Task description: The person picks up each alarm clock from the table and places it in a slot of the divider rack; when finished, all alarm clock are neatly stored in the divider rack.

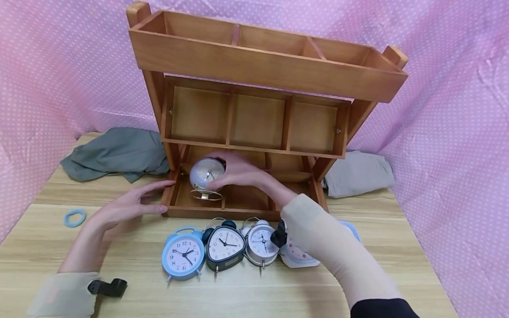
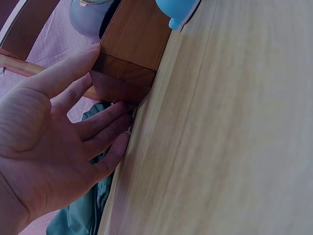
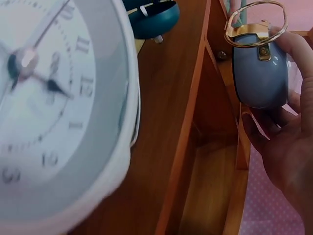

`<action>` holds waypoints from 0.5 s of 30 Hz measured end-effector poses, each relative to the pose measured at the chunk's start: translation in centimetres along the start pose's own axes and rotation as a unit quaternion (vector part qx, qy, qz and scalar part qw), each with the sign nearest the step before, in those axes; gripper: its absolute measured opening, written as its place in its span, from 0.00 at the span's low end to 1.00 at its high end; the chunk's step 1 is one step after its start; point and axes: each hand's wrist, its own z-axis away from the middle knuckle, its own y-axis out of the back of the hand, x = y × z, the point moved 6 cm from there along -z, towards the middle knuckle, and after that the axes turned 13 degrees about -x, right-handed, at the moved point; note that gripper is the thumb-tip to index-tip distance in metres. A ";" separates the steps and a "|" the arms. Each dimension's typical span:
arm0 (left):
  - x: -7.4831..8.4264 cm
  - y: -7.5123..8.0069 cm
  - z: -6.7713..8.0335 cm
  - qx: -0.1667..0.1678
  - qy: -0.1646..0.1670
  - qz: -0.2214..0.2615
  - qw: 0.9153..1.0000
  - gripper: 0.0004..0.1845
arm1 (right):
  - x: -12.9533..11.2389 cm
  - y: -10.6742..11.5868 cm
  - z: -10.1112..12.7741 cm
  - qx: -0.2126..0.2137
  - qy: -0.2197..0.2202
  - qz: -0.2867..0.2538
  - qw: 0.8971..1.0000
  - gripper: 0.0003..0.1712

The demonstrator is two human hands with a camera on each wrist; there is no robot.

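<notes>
Nearest to the head camera, at six o'clock, are two forearms, and from them the hands reach to the wooden shelf unit (image 1: 256,129). On the left, the left hand (image 1: 131,204) lies open with straight fingers, and its fingertips (image 2: 117,105) press against the bottom front corner of the shelf, holding nothing. On the right, the right hand (image 1: 240,172) has its fingers curled round a small silver alarm clock (image 1: 206,175) and holds it inside the lowest left compartment, at about eleven o'clock from the row of clocks on the table (image 1: 96,266). Whether the clock's feet already touch the compartment floor, I cannot tell. In the right wrist view the gold ring handle (image 3: 254,22) of this clock is close to the wooden divider (image 3: 188,117), so I think it could knock there and slip from the fingers. Just under the right forearm stand the light blue clock (image 1: 183,255), the dark heart-shaped clock (image 1: 225,245) and the white clock (image 1: 261,243); the sleeve could easily tip one over. A blue hair tie (image 1: 75,218) lies at nine o'clock, well apart.
</notes>
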 end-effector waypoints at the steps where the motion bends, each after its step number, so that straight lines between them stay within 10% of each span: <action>1: 0.0 0.0 0.0 0.000 -0.001 0.000 1.000 0.37 | 0.0 -0.2 -0.2 -0.004 -0.001 0.004 1.000 0.45; 15: 0.3 0.0 0.0 -0.003 0.002 0.002 1.000 0.38 | 0.0 -1.5 -1.7 -0.015 -0.031 0.030 0.999 0.43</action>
